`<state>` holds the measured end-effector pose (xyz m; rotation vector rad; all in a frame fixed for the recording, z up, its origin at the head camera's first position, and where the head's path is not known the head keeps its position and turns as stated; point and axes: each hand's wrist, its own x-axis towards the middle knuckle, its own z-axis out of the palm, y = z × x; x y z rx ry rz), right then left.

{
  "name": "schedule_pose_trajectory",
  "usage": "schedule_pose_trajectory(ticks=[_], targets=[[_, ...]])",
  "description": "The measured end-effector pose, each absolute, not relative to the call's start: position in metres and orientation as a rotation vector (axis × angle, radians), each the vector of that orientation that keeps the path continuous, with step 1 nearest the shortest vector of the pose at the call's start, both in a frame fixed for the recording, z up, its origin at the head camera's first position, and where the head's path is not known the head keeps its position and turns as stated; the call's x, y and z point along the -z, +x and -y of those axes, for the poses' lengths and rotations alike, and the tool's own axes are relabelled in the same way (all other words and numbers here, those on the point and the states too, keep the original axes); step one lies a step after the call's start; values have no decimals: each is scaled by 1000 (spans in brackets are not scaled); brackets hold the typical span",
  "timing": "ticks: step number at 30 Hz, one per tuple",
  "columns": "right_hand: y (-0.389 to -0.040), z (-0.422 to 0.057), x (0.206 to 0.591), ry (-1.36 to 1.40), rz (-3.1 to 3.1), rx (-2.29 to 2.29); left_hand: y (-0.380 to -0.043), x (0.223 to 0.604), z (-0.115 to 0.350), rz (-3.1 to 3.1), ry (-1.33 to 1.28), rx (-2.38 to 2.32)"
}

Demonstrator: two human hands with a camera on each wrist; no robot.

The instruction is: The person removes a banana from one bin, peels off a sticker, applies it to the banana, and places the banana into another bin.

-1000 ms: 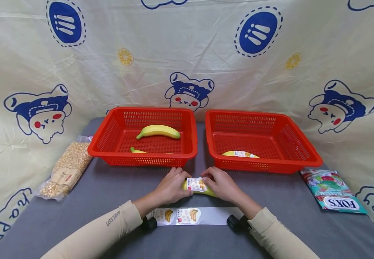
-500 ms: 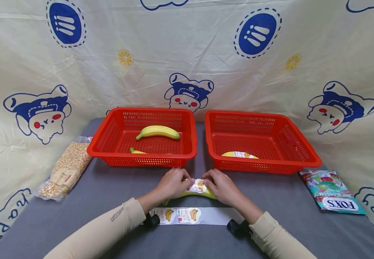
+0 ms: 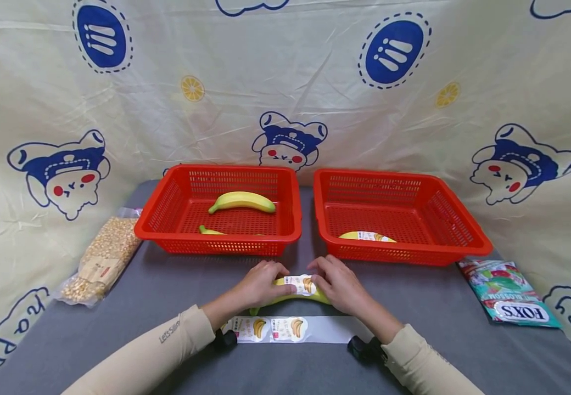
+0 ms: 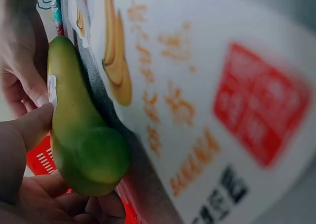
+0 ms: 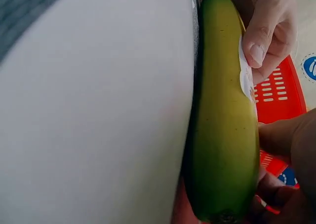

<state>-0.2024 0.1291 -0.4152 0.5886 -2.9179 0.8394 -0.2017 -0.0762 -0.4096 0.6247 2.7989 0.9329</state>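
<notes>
A yellow banana (image 3: 310,297) with green ends lies crosswise between both hands, in front of the baskets. A white banana-print sticker (image 3: 297,284) is on its upper side. My left hand (image 3: 262,284) grips the banana's left part, thumb on the sticker's left end and fingers on the far side. My right hand (image 3: 339,281) holds the right part, its thumb at the sticker's right edge. In the right wrist view the sticker's edge (image 5: 244,73) lies along the banana's side under the left thumb. A white backing strip (image 3: 332,329) with two more stickers lies nearer the body.
The left red basket (image 3: 226,244) contains bananas without visible stickers. A stickered banana (image 3: 364,236) lies in the right red basket (image 3: 409,253). A bag of corn kernels (image 3: 107,247) lies at the left, a teal FOX'S bag (image 3: 510,291) at the right. Printed cloth hangs behind.
My left hand moved right, its thumb and fingertips at the sticker's left end, then drew back left with the thumb laid flatter on it. My right hand stays nearly in place.
</notes>
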Motion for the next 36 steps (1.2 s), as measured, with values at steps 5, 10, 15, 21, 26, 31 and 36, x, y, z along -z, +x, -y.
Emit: schedule_pose_trajectory(ticks=[5,10,15,21,26,31,36], targets=[[-199,-127,413,783,2836,-731,-202,409,77,-2794,646,-911],[-197,-128,413,815,2831,-591,-202,408,76,-2801,638,-894],[-195,-136,414,771,2874,-518,-201,407,75,-2822,652,-867],[-192,-143,415,774,2892,-491,-197,407,74,-2853,665,-841],[-190,-143,416,763,2895,-538,-193,405,71,-2901,779,-706],[-190,-143,417,774,2866,-531,-191,406,69,-2987,880,-568],[-190,-144,417,783,2869,-511,-190,406,72,-2997,864,-562]])
